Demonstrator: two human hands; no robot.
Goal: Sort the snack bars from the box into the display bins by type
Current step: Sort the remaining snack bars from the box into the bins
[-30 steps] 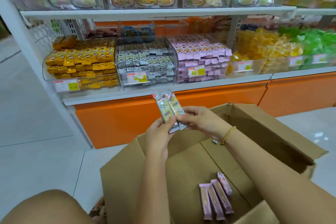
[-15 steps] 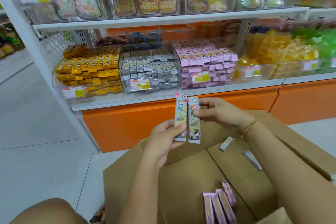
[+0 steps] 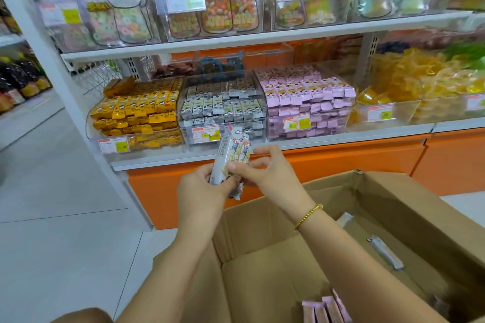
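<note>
Snack bars (image 3: 232, 153), two grey-white wrapped pieces, held upright side by side above the near edge of the cardboard box (image 3: 409, 207), in front of the orange shelf base (image 3: 341, 160). Left hand (image 3: 202, 191) closed around lower halves of both bars, fingers wrapped from the left. Right hand (image 3: 265, 168) pinching the right-hand bar at mid-height, thumb and forefinger pressed on the wrapper, remaining fingers curled above. Gold bracelet (image 3: 308, 216) on right wrist. Inside box: pink bars (image 3: 326, 311) lying together on the floor of the box at the near edge of view; one grey bar (image 3: 385, 253) lying flat farther right; another pale wrapper (image 3: 344, 218) partly hidden behind right forearm, type not legible. Directly behind held bars: clear grey-bar bin (image 3: 223, 105), stacked rows of matching grey-white wrappers, price tag on front. Just left of it: yellow-bar bin (image 3: 139, 115), full. Just right: pink-bar bin (image 3: 307, 102), full. Farther right: bin of loose yellow sweets (image 3: 409, 81). Upper shelf (image 3: 236, 40) carrying clear bins of animal-shaped candy bags (image 3: 217, 2). Pale tiled floor (image 3: 65, 217) left of box. Bare knee (image 3: 81, 316) at bottom edge of view.
</note>
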